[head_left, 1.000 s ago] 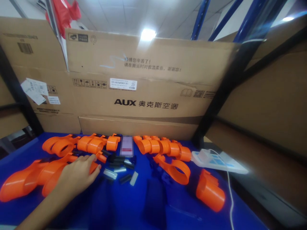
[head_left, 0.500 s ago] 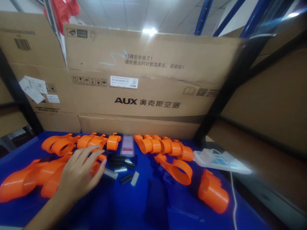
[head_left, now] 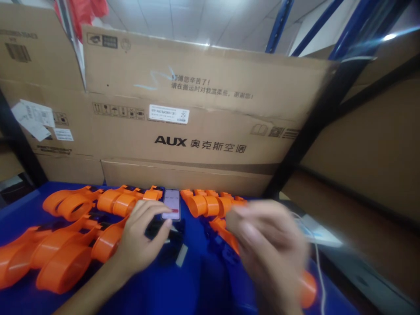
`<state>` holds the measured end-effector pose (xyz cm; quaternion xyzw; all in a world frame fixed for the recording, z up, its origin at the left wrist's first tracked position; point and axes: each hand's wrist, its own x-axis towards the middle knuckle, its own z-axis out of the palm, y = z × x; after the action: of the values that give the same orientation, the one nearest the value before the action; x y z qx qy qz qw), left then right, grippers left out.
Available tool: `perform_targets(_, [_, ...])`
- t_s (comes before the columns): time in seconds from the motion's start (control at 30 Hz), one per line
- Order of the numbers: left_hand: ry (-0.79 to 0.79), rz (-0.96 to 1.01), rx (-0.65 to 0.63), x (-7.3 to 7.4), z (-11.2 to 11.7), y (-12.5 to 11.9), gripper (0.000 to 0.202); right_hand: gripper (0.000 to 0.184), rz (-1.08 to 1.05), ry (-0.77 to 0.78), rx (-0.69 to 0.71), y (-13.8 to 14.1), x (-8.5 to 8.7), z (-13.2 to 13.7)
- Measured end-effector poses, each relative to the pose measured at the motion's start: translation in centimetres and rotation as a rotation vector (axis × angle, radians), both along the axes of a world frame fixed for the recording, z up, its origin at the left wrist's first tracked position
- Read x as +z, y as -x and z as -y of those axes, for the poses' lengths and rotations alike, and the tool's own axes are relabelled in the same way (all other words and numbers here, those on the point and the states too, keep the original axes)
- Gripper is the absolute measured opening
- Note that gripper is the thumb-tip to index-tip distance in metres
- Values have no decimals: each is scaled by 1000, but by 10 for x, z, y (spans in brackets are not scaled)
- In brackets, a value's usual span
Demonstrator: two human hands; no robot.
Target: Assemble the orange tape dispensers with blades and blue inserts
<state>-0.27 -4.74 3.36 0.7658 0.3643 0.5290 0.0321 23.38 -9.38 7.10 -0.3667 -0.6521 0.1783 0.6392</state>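
My left hand (head_left: pixel 139 243) reaches over the blue table top (head_left: pixel 183 288). Its fingers and thumb curl round a small black part (head_left: pixel 155 227) among several black and silver pieces (head_left: pixel 179 253). A phone (head_left: pixel 171 204) with a lit screen lies just beyond the fingertips. Large orange plastic ring parts (head_left: pixel 68 258) lie left of that hand. My right hand (head_left: pixel 271 251) is raised over more orange rings (head_left: pixel 210 203). It is smeared by motion, so its fingers cannot be read.
Big cardboard boxes (head_left: pixel 197 113) marked AUX wall off the back of the table. A black shelf post (head_left: pixel 315 122) slants up at the right. A white flat device (head_left: pixel 320 234) with a white cable (head_left: pixel 320 271) lies at the right edge.
My left hand slid right from the orange parts to the small black pieces by the phone. My right hand came into view from the lower right. The view shifted slightly left.
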Motion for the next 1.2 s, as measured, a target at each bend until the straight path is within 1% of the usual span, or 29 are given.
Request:
perform_targets(0.03, [39, 22, -10, 0, -4, -4, 17, 19, 114, 28, -82, 4, 3, -16])
perform_targets(0.07, [78, 46, -16, -1, -7, -7, 16, 21, 277, 67, -187, 6, 3, -33])
perform_targets(0.1, [115, 69, -23, -3, -10, -9, 15, 25, 477, 114, -306, 8, -2, -50])
perform_targets(0.17, [181, 103, -48, -7, -15, -12, 15, 46, 859, 230, -487, 8, -18, -78])
perform_targets(0.2, [207, 109, -67, -10, -16, -13, 15, 59, 996, 289, -542, 6, -28, -88])
perform_targets(0.27, [241, 105, -98, -17, -17, -13, 16, 78, 1173, 337, -569, 1, -46, -100])
perform_targets(0.33, [262, 105, -104, -23, -17, -13, 17, 83, 1244, 332, -614, -3, -58, -105])
perform_targets(0.43, [297, 131, -109, -29, -17, -11, 16, 81, 1269, 299, -639, -5, -62, -108])
perform_targets(0.6, [374, 208, -123, -32, -19, -8, 14, 74, 1258, 270, -596, -4, -52, -107])
perform_targets(0.7, [423, 213, -117, -35, -22, -7, 20, 71, 1169, 236, -604, -4, -44, -100])
perform_targets(0.8, [462, 281, -113, -39, -24, -7, 36, 66, 1004, 171, -575, -2, -38, -89])
perform_targets(0.87, [508, 382, -142, -41, -26, -10, 50, 66, 908, 92, -487, 2, -37, -82])
perform_targets(0.9, [546, 447, -179, -40, -28, -13, 56, 66, 868, 46, -425, 6, -38, -79])
perform_targets(0.97, [648, 601, -300, -38, -31, -19, 64, 66, 805, -40, -292, 13, -40, -73])
perform_targets(1.07, [821, 836, -512, -31, -35, -29, 64, 65, 775, -104, -112, 24, -44, -66])
perform_targets(1.13, [883, 936, -579, -25, -37, -33, 64, 65, 774, -105, -37, 29, -46, -62])
perform_targets(1.2, [912, 1002, -599, -19, -37, -35, 66, 70, 770, -80, 10, 28, -45, -59])
